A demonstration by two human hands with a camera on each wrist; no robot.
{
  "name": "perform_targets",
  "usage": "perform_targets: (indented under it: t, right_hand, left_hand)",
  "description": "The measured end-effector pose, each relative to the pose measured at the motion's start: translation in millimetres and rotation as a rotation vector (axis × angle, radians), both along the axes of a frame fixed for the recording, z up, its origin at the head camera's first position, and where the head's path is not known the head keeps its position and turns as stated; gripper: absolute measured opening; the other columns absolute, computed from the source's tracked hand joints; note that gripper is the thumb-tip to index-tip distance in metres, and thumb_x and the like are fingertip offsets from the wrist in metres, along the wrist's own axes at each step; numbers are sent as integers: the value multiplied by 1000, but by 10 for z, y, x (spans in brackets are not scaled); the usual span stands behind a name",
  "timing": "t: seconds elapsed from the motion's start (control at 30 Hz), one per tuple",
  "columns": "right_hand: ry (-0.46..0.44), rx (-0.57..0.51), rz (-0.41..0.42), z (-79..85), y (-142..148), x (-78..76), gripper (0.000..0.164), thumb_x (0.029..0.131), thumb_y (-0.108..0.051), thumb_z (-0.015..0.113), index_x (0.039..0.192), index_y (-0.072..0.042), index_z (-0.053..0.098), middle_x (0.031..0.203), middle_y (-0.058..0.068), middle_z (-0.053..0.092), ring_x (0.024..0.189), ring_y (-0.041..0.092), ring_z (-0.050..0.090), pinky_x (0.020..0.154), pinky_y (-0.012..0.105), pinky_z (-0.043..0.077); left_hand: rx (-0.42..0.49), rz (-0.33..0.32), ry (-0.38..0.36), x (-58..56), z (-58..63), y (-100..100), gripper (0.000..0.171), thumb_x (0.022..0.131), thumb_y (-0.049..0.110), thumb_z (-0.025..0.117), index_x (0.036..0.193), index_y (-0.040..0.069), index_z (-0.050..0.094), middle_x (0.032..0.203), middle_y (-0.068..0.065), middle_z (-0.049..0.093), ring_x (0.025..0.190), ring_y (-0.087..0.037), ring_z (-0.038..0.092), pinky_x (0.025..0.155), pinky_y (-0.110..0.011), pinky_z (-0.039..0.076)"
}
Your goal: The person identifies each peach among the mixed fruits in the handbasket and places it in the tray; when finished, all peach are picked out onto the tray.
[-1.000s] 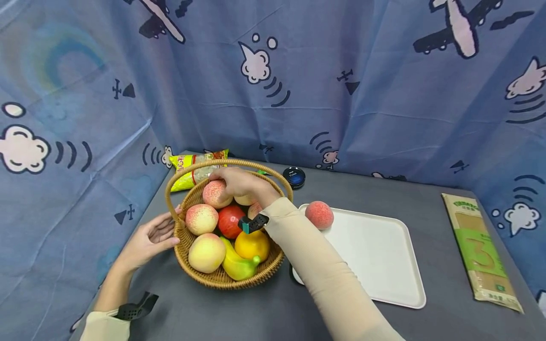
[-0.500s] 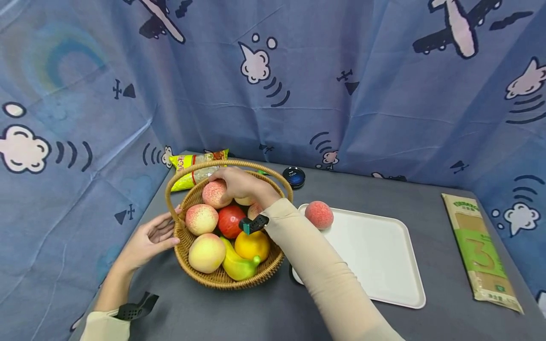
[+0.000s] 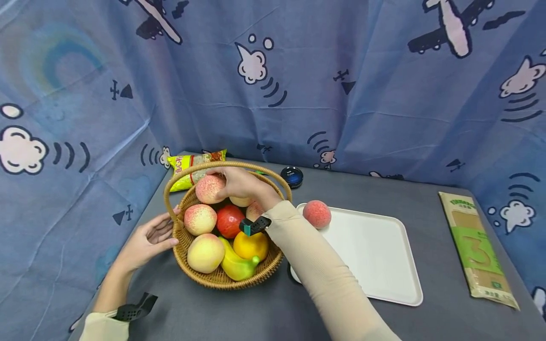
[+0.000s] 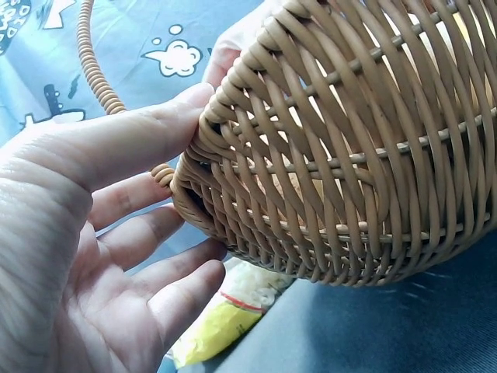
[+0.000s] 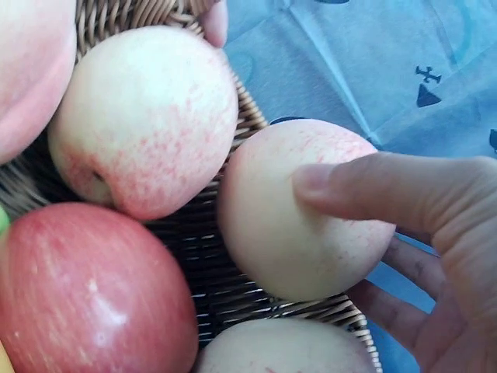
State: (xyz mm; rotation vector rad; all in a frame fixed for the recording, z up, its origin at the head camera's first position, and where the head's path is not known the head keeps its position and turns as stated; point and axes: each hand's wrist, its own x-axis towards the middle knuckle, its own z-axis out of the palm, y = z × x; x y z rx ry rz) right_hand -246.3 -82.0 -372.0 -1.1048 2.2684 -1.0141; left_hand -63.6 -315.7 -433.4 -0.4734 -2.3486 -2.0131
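Observation:
My right hand (image 3: 243, 183) grips a pink-speckled peach (image 3: 209, 189) at the back left of the wicker basket (image 3: 228, 284). In the right wrist view its thumb lies across the peach (image 5: 303, 233), with the other fingers partly hidden behind. My left hand (image 3: 147, 239) is at the basket's left side, fingers loosely spread. In the left wrist view, its thumb and fingertips touch the woven wall (image 4: 349, 171) near the handle's base. Also in the basket are a red apple (image 3: 229, 221), another speckled peach (image 3: 200, 219), a paler peach (image 3: 205, 253), a banana (image 3: 236, 266) and an orange (image 3: 251, 245).
A white tray (image 3: 371, 255) stands right of the basket, with a reddish peach (image 3: 317, 214) at its back left corner. Behind are a yellow bag (image 3: 181, 173) and a dark blue tuna can (image 3: 292, 177). A flat green-labelled pack (image 3: 477, 251) lies far right.
My right hand has shifted the peach slightly up and to the left, widening the gap to the apple. The left hand holds its place at the basket. The head view has turned slightly.

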Motion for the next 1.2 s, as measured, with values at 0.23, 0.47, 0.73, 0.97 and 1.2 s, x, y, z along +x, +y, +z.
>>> perform_targets:
  t: [0.23, 0.47, 0.73, 0.97, 1.2]
  right_hand:
    - [-28, -57, -20, 88, 23, 60, 58, 79, -10, 76, 133, -12, 53, 132, 4, 56, 115, 13, 53, 96, 22, 48]
    - [-5, -94, 41, 213, 59, 198, 61, 80, -12, 75, 136, -11, 51, 132, 3, 56, 111, 10, 55, 94, 16, 48]
    - [78, -221, 49, 336, 338, 472, 62, 76, -15, 78, 133, -14, 55, 134, 0, 53, 114, 9, 53, 93, 15, 50]
    - [45, -383, 9, 377, 669, 744, 68, 73, -9, 81, 134, -8, 53, 136, 3, 53, 121, 12, 53, 99, 18, 49]
    - [108, -482, 16, 362, 1125, 985, 67, 71, -6, 82, 132, -3, 54, 134, 10, 56, 120, 16, 54, 101, 26, 51]
  left_hand:
    - [30, -14, 7, -1, -11, -20, 64, 84, -17, 58, 139, -19, 26, 139, 12, 48, 125, 1, 48, 102, -14, 44]
    - [26, -2, 10, 23, -3, -59, 64, 83, -17, 58, 140, -18, 27, 137, 14, 50, 123, 1, 49, 101, -13, 44]
    - [38, -28, 21, 17, -33, -71, 65, 83, -20, 57, 141, -16, 27, 142, 9, 48, 126, -1, 48, 102, -15, 44]
    - [39, -49, 40, 8, -69, -69, 67, 82, -21, 56, 142, -15, 27, 145, 5, 44, 128, -2, 47, 102, -17, 43]
    - [45, -69, 45, -16, -84, -33, 67, 82, -22, 56, 142, -15, 26, 148, 1, 42, 129, -3, 46, 103, -18, 43]
